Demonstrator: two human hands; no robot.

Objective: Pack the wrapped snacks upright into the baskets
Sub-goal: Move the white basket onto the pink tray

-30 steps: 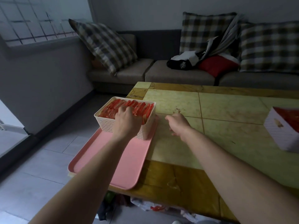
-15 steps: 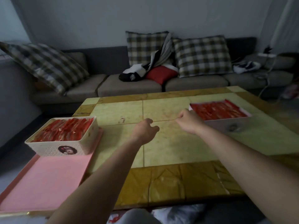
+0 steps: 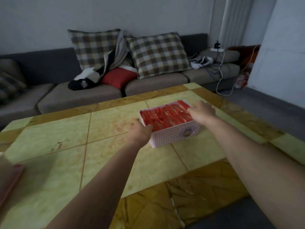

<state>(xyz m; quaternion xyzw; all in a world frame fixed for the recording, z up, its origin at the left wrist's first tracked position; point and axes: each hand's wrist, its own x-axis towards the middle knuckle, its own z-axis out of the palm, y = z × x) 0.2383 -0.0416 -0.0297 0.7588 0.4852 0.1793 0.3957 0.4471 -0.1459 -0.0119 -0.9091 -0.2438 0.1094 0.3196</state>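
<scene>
2 grips on the basket (image 3: 175, 137): left hand (image 3: 140, 132) curled round its left rim, right hand (image 3: 202, 111) its right.

pink tray (image 3: 7, 184): blurred, cut off by the left edge
sticker (image 3: 189, 131) on basket (image 3: 168, 139): motif too blurred to tell
right hand (image 3: 202, 111): covers basket's far right corner
left hand (image 3: 140, 133): fingertips hidden
</scene>
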